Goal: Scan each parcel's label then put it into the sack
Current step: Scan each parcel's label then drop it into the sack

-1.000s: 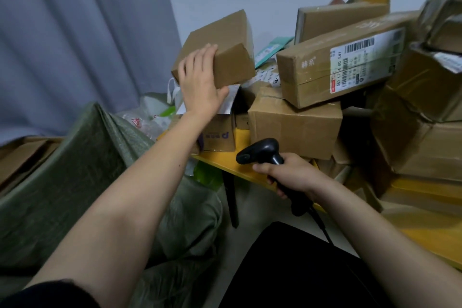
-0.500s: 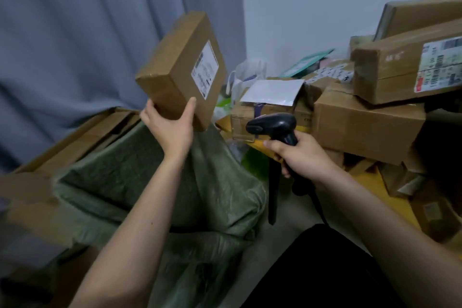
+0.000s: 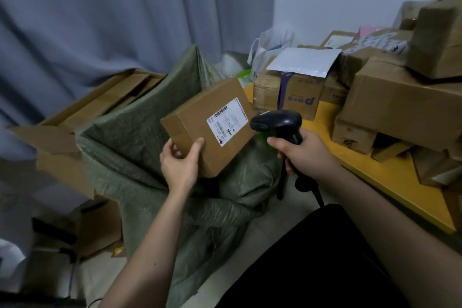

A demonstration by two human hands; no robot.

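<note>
My left hand point(image 3: 180, 165) grips the near corner of a flat brown cardboard parcel point(image 3: 200, 117), held tilted above the open green woven sack point(image 3: 135, 137). Its white label point(image 3: 227, 121) with barcodes faces up and to the right. My right hand point(image 3: 303, 151) grips the handle of a black barcode scanner point(image 3: 277, 121). The scanner's head points left at the label, a few centimetres from the parcel's right edge.
A pile of cardboard parcels point(image 3: 390, 107) covers the yellow table point(image 3: 390, 177) at the right. A white mailer point(image 3: 303, 61) lies on top of boxes there. Flattened cartons point(image 3: 75, 127) lie left of the sack, before a grey curtain point(image 3: 112, 12).
My left hand took the parcel off the pile, swung it left and lowered it over the sack, label turned up. The scanner has come close to the label.
</note>
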